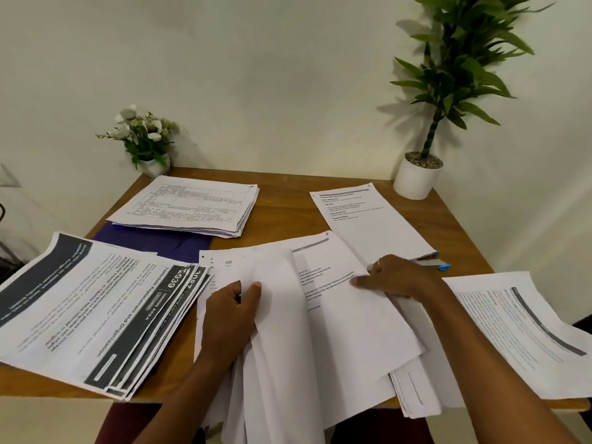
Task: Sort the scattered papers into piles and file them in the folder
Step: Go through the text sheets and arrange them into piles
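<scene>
At lower centre of the frame, on the desk [288, 193], a loose fan of papers [323, 331] is pinched at its edges by the left hand [229, 318] and right hand [398, 278], each grip closed on thin sheets; they look light, floppy and probably slippery, best held by squared edges.

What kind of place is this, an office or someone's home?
Likely a small desk in a home or office, I can't tell which: a wooden table against a plain wall, piles of printed papers, a purple folder, a tall potted plant.
</scene>
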Tool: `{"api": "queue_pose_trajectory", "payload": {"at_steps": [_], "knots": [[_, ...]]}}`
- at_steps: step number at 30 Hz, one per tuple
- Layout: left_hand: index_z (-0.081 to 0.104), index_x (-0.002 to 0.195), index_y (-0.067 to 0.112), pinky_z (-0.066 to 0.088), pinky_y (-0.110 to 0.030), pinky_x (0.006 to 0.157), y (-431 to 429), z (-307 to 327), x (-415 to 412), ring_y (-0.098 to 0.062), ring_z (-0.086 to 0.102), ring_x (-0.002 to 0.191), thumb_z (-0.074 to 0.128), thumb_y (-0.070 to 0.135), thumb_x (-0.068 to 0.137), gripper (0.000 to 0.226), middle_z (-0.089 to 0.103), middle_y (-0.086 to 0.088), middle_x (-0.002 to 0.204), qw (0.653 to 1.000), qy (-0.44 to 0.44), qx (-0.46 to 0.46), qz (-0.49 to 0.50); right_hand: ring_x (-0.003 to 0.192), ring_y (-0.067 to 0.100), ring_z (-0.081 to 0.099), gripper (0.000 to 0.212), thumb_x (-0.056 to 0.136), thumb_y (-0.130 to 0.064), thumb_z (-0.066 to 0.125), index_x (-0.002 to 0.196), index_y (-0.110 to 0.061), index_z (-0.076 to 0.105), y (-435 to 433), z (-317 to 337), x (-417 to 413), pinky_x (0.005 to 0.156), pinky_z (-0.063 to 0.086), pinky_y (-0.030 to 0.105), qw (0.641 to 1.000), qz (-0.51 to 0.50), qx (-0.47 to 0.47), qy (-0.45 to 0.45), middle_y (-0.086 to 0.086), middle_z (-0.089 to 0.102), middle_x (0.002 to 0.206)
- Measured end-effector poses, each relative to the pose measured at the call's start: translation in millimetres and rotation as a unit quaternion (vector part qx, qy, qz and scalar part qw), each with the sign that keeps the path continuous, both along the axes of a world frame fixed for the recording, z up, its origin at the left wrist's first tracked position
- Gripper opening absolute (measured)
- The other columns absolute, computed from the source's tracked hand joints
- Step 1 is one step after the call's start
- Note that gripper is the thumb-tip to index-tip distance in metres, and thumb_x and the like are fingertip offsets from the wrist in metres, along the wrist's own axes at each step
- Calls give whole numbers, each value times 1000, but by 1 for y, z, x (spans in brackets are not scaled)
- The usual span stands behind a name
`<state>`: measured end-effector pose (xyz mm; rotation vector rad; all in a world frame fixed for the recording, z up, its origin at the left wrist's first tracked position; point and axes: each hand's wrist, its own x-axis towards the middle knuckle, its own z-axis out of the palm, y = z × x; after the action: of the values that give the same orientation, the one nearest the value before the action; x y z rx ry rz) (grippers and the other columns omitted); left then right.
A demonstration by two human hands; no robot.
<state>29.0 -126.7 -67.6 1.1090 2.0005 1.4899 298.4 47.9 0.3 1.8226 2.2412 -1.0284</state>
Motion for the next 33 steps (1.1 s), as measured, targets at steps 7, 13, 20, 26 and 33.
{"api": "queue_pose_trajectory", "payload": {"at_steps": [7, 13, 20, 26, 33], "knots": [[60, 69, 0, 48, -42, 54, 3, -7, -3, -32, 58, 59, 65, 40, 96, 48, 56, -19, 62, 1000, 17, -15, 2, 76, 25, 63, 42, 91, -45, 71, 75, -8, 58, 68, 5, 0, 60, 42, 28, 952, -171, 244, 71, 10, 63, 77], [55, 64, 4, 46, -36, 54, 1, -5, 0, -32, 55, 55, 65, 41, 94, 49, 52, -13, 55, 1000, -3, -21, -4, 140, 36, 43, 99, 79, -79, 62, 148, -11, 44, 137, -25, 11, 110, 40, 51, 950, -212, 227, -32, 14, 44, 153], [51, 61, 10, 41, -19, 47, 2, -4, 2, -14, 51, 49, 67, 36, 93, 45, 47, 2, 49, 1000, -12, -21, -7, 147, 37, 29, 107, 76, -73, 72, 153, -9, 33, 152, -31, 1, 117, 27, 51, 956, -201, 209, -39, 17, 34, 157], [54, 63, 6, 42, -19, 47, 2, -4, 1, -17, 54, 52, 61, 49, 87, 49, 51, 0, 52, 1000, -4, -14, -8, 122, 33, 58, 56, 90, -56, 67, 122, -10, 67, 108, -24, -30, 100, 45, 45, 920, -171, 348, 49, 12, 65, 129], [59, 72, -1, 48, -42, 53, 1, -2, -1, -36, 58, 59, 65, 40, 95, 48, 56, -21, 63, 1000, -5, -22, -5, 116, 24, 63, 63, 82, -46, 82, 133, -14, 61, 33, -15, -64, 94, 50, 34, 984, -74, 131, 100, 5, 66, 131]]}}
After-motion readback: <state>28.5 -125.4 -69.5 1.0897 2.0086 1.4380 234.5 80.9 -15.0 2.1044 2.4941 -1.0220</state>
